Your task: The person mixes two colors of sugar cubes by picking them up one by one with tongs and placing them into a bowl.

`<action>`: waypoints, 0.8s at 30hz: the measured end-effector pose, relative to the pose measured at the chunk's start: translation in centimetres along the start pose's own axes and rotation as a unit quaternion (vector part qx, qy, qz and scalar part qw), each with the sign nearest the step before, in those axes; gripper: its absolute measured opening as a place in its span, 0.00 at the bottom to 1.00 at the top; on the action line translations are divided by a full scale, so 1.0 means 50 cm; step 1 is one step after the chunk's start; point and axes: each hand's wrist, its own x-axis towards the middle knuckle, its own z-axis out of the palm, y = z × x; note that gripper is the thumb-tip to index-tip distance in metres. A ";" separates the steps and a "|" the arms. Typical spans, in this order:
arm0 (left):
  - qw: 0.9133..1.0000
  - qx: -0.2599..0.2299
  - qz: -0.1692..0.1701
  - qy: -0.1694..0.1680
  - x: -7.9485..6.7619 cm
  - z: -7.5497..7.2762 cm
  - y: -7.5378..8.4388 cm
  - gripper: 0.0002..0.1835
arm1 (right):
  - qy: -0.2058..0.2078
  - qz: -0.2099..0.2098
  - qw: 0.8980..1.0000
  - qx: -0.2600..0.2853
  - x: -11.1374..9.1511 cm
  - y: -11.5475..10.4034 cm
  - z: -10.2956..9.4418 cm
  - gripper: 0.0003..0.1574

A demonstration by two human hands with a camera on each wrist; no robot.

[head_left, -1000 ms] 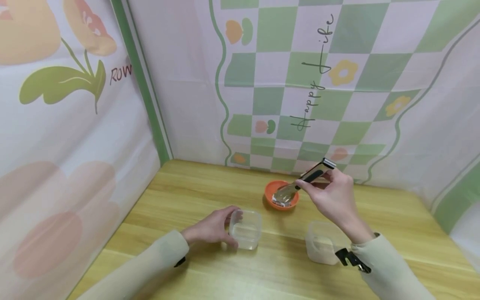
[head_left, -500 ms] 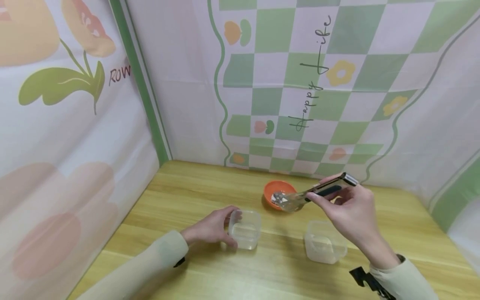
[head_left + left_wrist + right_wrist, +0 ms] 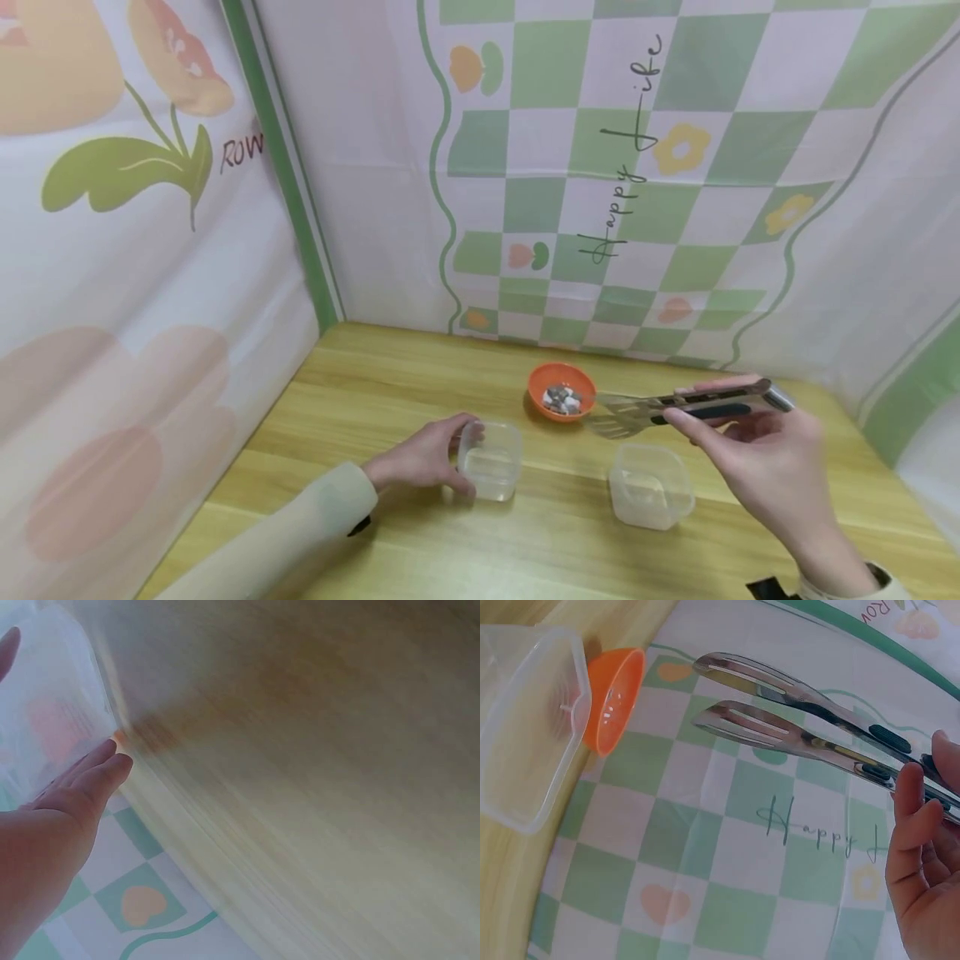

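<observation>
My right hand (image 3: 780, 467) holds metal serving tongs (image 3: 637, 410) with dark grip pads, at the right above the table. The slotted ends of the tongs (image 3: 799, 742) stand apart in the right wrist view, with nothing between them. They point left, close to an orange bowl (image 3: 536, 392) that contains small grey and white pieces (image 3: 561, 400), perhaps pebbles. At the left, my left hand (image 3: 420, 454) grips a clear square plastic container (image 3: 492, 467), thumb on the near side and fingers on the far side. No contents show in it.
A second clear plastic container (image 3: 651, 492) stands on the wooden table (image 3: 390, 367) below the tongs, right of the first. Behind the table hangs a green-and-white checked cloth (image 3: 540, 204). Another printed cloth (image 3: 150, 292) hangs along the left side.
The tongs were down in the orange bowl. My right hand has drawn them out toward the right, uncovering the pieces in the bowl. My left hand and its container have stayed put.
</observation>
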 end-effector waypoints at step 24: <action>1.000 0.019 -0.001 0.001 0.001 0.005 0.009 0.50 | 0.024 0.024 0.994 -0.099 -0.057 -0.016 -0.099 0.31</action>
